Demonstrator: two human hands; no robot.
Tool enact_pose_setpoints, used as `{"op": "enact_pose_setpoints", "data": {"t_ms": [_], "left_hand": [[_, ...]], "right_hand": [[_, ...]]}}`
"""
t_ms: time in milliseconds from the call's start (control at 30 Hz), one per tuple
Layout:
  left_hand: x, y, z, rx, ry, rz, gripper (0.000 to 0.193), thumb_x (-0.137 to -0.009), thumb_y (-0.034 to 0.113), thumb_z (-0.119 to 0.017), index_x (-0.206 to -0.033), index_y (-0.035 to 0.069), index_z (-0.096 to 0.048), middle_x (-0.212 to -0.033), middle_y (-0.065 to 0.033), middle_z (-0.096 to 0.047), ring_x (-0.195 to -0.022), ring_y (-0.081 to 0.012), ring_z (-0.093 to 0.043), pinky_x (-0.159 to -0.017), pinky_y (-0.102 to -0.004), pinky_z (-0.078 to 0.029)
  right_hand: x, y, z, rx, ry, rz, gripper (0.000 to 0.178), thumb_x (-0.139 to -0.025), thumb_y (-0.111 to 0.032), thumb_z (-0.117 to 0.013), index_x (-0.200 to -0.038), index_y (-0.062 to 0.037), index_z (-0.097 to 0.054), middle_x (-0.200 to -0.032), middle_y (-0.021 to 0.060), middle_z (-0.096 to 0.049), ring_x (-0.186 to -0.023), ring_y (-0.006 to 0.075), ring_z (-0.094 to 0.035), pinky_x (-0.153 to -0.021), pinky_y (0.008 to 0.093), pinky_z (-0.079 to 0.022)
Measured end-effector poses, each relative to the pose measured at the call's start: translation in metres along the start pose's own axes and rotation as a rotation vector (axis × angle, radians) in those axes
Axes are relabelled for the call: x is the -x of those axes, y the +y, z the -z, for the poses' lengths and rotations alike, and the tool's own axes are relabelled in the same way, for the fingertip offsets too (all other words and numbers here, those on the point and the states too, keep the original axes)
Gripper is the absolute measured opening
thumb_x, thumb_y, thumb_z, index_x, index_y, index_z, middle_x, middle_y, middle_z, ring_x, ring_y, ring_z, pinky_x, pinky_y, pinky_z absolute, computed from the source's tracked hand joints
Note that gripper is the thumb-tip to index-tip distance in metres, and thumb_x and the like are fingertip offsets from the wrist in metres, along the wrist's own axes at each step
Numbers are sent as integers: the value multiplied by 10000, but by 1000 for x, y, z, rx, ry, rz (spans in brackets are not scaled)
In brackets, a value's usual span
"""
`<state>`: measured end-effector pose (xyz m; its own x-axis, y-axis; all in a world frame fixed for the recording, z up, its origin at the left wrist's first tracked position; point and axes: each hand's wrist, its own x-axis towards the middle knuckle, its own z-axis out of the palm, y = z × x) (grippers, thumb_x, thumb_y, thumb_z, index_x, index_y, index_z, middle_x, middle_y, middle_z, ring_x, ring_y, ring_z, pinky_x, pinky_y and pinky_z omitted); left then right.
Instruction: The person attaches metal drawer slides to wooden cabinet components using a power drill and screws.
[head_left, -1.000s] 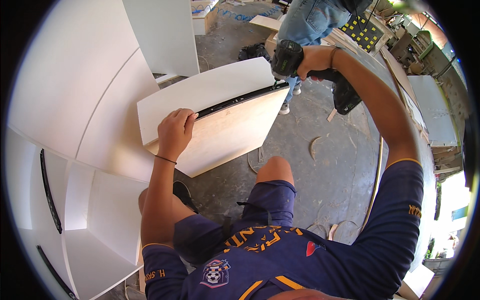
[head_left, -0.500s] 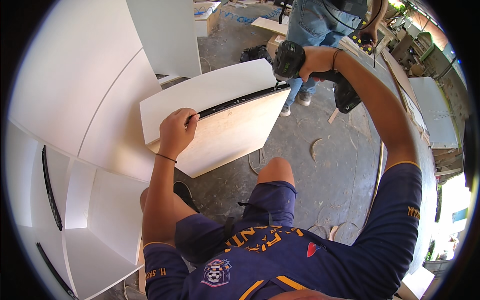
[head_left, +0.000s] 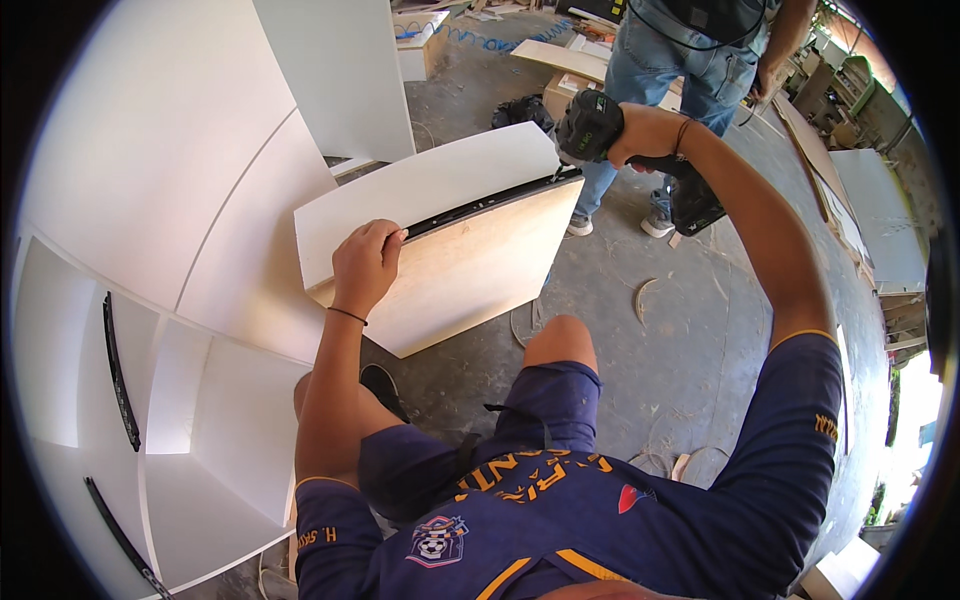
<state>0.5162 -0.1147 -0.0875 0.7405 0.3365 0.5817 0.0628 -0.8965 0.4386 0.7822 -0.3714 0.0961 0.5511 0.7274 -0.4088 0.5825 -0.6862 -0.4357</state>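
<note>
The left arm reaches up and forward, wrist bent over the box, and the left hand (head_left: 367,262) is closed with thumb and fingers at the near end of a black rail (head_left: 480,208). The right arm swings out wide with the elbow bent, its forearm angling inward, and the right hand (head_left: 643,135) is wrapped around the grip of a dark cordless drill (head_left: 585,128). The drill's bit points down at the rail's far end; whether it touches is too small to tell. That rail lies along the upper edge of one box (head_left: 480,275), with a pale wood side and a white panel, standing tilted in view on the concrete floor (head_left: 690,330). Three black rails show in all: this one, plus an upper rail (head_left: 120,370) and a lower rail (head_left: 125,535) in the white cabinet (head_left: 215,510) at left. There is one drill, and one co-worker (head_left: 650,65) in jeans stands beyond it. Compared with a second ago, the co-worker's two shoes are farther apart and more of the body shows, while both hands keep their places at opposite ends of the rail.
</note>
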Motion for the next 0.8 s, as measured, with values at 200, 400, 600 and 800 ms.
{"op": "enact_pose_setpoints", "data": {"t_ms": [200,400,600,800], "left_hand": [[-2,2,-3,40,-17,16,106,-861,168,-602,-808,76,-600,-776,-63,-642,-722,-268,-612,-622,-370,-474],[0,-3,7,-37,-37,-3,129,-872,182,-587,-811,68,-579,-764,-81,-627,-724,-286,-610,-621,-395,-472],[-15,-6,13,-254,-272,-99,203,-915,249,-519,-846,61,-554,-775,-119,-623,-725,-329,-606,-615,-441,-468],[-36,3,19,-452,-519,-134,296,-930,310,-486,-796,56,-555,-694,-132,-612,-654,-341,-598,-584,-460,-459]], "right_hand": [[11,14,-4,-65,49,109,229,-663,-44,-699,-870,-4,-610,-641,54,-597,-470,117,-561,-409,268,-452],[39,10,-31,-428,175,395,333,-690,33,-678,-1009,13,-585,-827,79,-638,-574,125,-566,-484,274,-458],[78,47,-93,-731,503,370,305,-724,-7,-709,-1015,9,-618,-867,73,-656,-651,116,-569,-567,257,-470],[79,134,-187,-986,922,212,257,-739,7,-686,-990,2,-628,-856,50,-647,-669,112,-572,-606,260,-472]]}}
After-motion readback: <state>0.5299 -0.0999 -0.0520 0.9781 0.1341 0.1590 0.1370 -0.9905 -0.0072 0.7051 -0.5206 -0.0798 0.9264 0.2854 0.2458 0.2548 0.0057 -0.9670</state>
